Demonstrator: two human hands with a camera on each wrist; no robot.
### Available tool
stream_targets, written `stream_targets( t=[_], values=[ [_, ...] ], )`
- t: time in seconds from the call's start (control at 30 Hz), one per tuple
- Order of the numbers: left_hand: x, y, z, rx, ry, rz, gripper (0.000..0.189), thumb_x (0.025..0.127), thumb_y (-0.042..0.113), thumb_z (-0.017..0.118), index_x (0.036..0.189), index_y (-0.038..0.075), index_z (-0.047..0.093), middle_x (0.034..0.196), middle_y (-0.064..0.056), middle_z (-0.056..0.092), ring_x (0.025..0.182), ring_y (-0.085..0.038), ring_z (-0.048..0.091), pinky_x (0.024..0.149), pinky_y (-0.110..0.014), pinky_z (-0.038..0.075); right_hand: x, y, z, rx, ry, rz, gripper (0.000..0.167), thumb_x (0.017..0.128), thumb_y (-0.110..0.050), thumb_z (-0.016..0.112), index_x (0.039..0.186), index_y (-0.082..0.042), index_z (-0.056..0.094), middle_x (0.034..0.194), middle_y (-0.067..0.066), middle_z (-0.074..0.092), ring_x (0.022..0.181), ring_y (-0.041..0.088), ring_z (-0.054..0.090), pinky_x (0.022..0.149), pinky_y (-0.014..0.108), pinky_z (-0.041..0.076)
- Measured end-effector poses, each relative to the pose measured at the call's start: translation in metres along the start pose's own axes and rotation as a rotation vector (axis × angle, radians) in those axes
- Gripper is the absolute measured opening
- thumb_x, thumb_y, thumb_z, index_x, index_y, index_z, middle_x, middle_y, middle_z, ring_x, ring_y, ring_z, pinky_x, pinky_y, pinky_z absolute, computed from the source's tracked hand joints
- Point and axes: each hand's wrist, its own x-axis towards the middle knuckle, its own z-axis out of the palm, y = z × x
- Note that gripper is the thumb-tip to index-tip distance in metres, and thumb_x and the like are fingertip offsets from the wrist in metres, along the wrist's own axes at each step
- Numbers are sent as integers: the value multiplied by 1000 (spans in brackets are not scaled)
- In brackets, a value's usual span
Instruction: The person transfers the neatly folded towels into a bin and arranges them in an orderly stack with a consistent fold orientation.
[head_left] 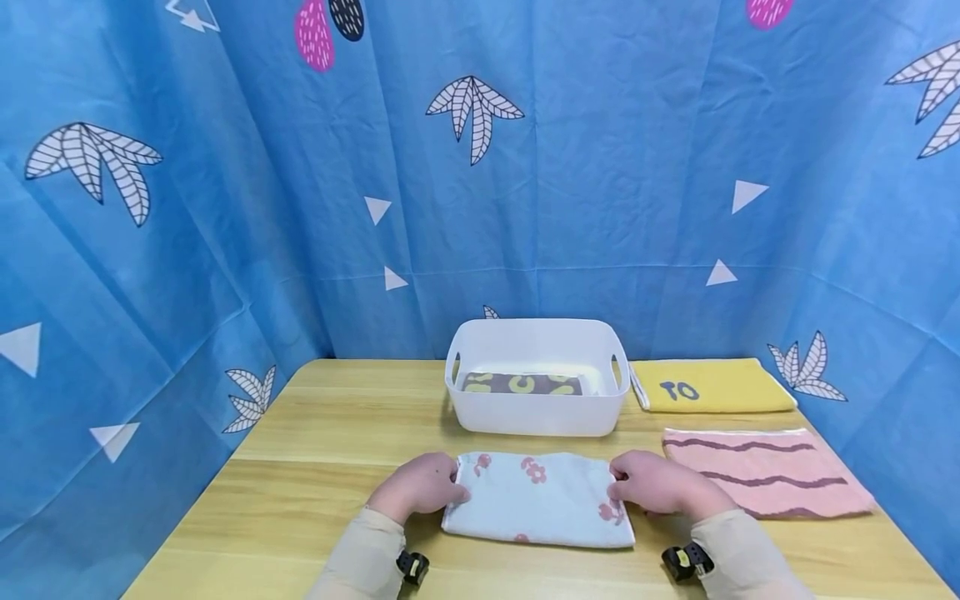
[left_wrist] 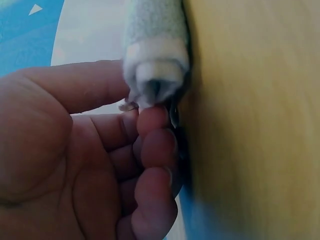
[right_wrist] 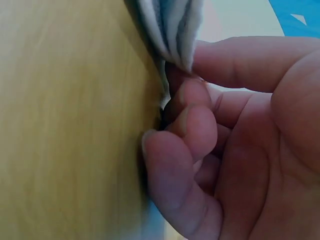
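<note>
A folded pale-blue towel with pink flowers lies at the near middle of the table. My left hand pinches its left end, thumb on top and fingers curled beneath. In the left wrist view the towel's rolled white edge sits between thumb and fingers. At the opposite end my right hand pinches the towel in the same way; the right wrist view shows its stacked layers against the thumb. Just behind the towel stands a white plastic basket, a brown-and-yellow patterned cloth inside it.
Right of the basket lies a folded yellow towel lettered "TO". In front of that is a pink towel with wavy brown stripes, close to my right forearm. A blue printed curtain surrounds the wooden table at the back and sides.
</note>
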Motion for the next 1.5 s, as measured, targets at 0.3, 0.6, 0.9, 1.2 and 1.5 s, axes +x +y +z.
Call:
stream_targets(
  t=[0.3,0.6,0.9,1.2,1.5],
  values=[
    [1,-4,-6,-43,-72,24,16,96,23,66,85,12,64,71,-3,54,60,-19,48,58,-37,41,1,3,-4,78,-5,15,16,93,-15,64,78,-11,58,61,0,52,49,14,46,47,31,42],
    [-5,-3,-16,-40,-60,101,15,98,23,63,87,13,63,71,-2,54,62,-17,50,60,-36,42,-2,1,-8,86,10,-9,19,96,-17,63,80,-10,56,64,0,51,50,15,49,49,32,42],
    [-8,-1,-22,-29,-14,147,11,99,22,63,92,14,65,76,0,57,65,-16,52,63,-37,44,-5,-3,-15,94,27,-58,15,97,-17,61,84,-11,58,65,0,51,51,14,48,49,30,41],
    [-10,2,-25,-19,1,156,10,100,22,62,96,14,67,85,2,59,70,-16,53,68,-37,44,-6,-6,-20,114,62,-76,13,99,-15,60,87,-11,58,66,0,49,51,13,46,47,28,41],
    [-13,5,-29,-70,15,140,13,101,24,61,106,14,68,93,3,63,79,-17,56,74,-40,46,-6,-5,-23,121,110,-82,13,96,-14,61,84,-12,58,63,0,50,49,13,47,45,28,40]
  ],
)
